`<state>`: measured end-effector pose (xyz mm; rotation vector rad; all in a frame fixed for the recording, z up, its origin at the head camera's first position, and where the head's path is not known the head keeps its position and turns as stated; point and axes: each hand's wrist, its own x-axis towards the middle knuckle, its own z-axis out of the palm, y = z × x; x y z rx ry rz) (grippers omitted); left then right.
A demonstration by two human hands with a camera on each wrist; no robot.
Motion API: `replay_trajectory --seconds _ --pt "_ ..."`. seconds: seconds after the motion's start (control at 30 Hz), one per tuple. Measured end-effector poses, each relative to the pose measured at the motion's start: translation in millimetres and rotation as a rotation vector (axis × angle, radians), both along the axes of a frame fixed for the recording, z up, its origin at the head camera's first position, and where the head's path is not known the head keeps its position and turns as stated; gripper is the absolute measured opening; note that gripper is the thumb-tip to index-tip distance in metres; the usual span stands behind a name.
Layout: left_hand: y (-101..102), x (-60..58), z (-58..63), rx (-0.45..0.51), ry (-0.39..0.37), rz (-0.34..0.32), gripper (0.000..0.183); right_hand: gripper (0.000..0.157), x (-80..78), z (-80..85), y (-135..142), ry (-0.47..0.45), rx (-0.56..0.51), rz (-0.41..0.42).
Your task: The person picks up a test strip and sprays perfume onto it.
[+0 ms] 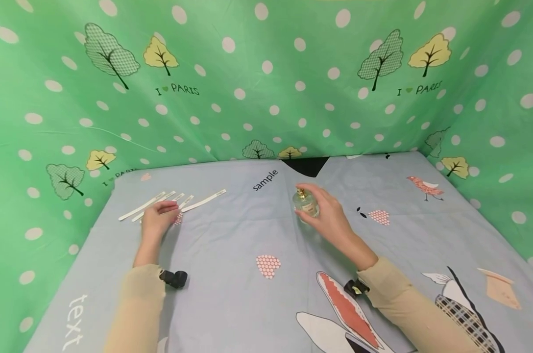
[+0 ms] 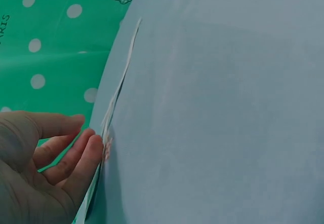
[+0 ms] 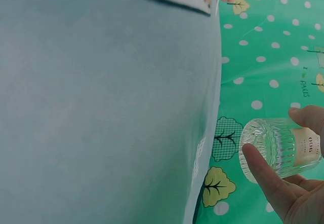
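Over the left part of the table my left hand (image 1: 155, 223) hovers at several white paper strips, its fingers bent and apart from the thumb. Nothing shows between its fingertips in the left wrist view. One strip (image 1: 205, 200) lies slightly apart to the right, and another strip (image 1: 141, 206) is at the far left of the fanned group; the hand partly hides some. My right hand (image 1: 330, 215) grips a clear glass perfume bottle (image 1: 304, 202) with a gold-coloured neck, between thumb and fingers. In the right wrist view, the bottle (image 3: 271, 145) shows a ribbed base and a pale printed label.
A grey-blue printed cloth (image 1: 231, 294) covers the table. Behind it and at both sides hangs a green dotted curtain (image 1: 266, 93). Dark wrist cameras sit on both forearms.
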<state>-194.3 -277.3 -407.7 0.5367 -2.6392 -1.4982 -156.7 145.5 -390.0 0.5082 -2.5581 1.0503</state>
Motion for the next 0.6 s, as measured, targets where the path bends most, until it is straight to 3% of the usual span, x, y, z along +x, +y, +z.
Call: replay_trajectory --seconds 0.27,0.6 --pt "5.0 -2.8 -5.4 -0.016 -0.018 0.037 0.034 0.061 -0.3 -0.5 -0.4 0.003 -0.006 0.004" --pt "6.1 -6.0 -9.1 0.051 -0.001 -0.005 0.038 0.061 -0.8 -1.3 -0.6 0.003 -0.004 0.002"
